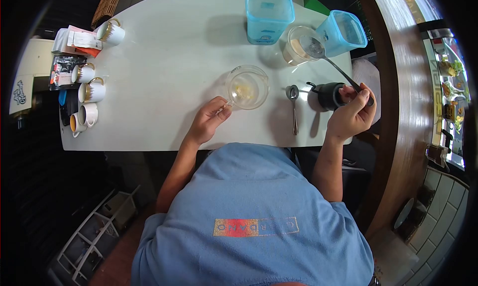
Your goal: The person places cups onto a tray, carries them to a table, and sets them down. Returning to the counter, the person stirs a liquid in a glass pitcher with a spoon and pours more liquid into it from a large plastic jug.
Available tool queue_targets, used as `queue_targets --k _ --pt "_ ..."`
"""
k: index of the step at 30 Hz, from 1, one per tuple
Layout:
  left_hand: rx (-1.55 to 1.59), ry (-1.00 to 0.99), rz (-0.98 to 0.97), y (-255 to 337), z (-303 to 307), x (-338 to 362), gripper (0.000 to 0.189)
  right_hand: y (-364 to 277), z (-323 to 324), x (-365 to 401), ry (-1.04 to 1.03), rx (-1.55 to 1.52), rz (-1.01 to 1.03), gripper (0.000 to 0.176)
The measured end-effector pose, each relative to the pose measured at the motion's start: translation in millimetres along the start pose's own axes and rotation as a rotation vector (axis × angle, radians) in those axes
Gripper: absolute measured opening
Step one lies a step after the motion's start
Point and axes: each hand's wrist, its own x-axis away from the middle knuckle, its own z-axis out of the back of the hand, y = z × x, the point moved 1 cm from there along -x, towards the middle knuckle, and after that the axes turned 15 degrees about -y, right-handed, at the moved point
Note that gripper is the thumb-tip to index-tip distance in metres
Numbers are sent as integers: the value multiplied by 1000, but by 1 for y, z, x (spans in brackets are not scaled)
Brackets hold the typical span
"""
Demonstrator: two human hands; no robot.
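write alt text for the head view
The left hand holds a clear glass cup by its handle; the right hand holds a metal spoon over a round clear container near two blue plastic tubs on a white table.

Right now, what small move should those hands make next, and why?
Probably the right hand should ease the long spoon left toward the glass cup: the spoon's bowl is over the clear tub, and the left hand holds the cup by its handle. Whether the spoon is loaded, I can't tell.
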Motion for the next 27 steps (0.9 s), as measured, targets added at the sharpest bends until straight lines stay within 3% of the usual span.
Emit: queue_targets --k 19,27 --pt "-41 -70 74 7 -4 -6 22 22 -18 -6 -171 -134 -163 21" --pt "15 -76 61 3 -8 -6 24 8 -8 0 -205 68 -160 29"
